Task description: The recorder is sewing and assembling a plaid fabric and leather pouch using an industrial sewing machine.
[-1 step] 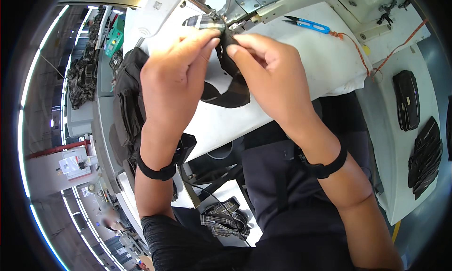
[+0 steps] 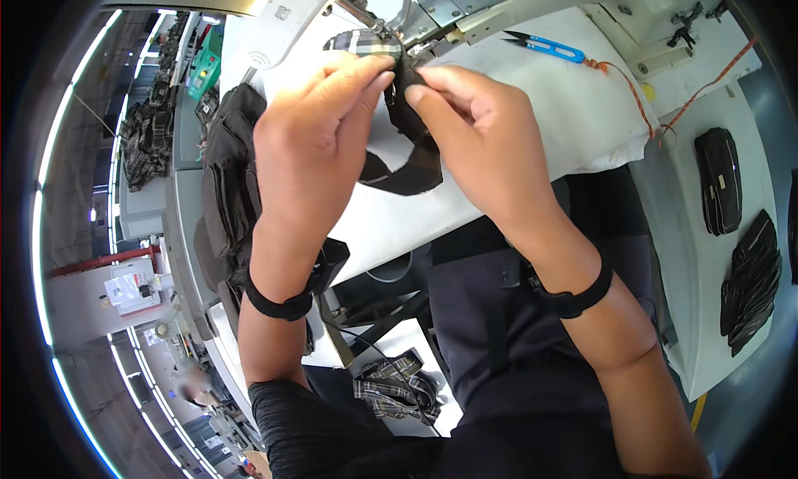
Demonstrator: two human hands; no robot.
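Note:
My left hand point(image 2: 312, 134) and my right hand point(image 2: 495, 134) pinch a black fabric strip point(image 2: 417, 170) between thumbs and fingertips, close together. The strip curves down in a loop toward me over the white work surface. A plaid part point(image 2: 364, 41) of the cloth shows just beyond my left fingertips. Right behind it stands the sewing machine's needle area point(image 2: 399, 30); the needle tip itself is hard to make out. My fingers cover the cloth's pinched edge.
Blue thread snips point(image 2: 544, 46) on an orange cord lie at the right of the machine bed. Dark folded fabric pieces point(image 2: 229, 163) are stacked on the left. More dark bundles point(image 2: 718, 180) rest on the right-hand table point(image 2: 677, 229). Plaid strips point(image 2: 399, 387) lie below.

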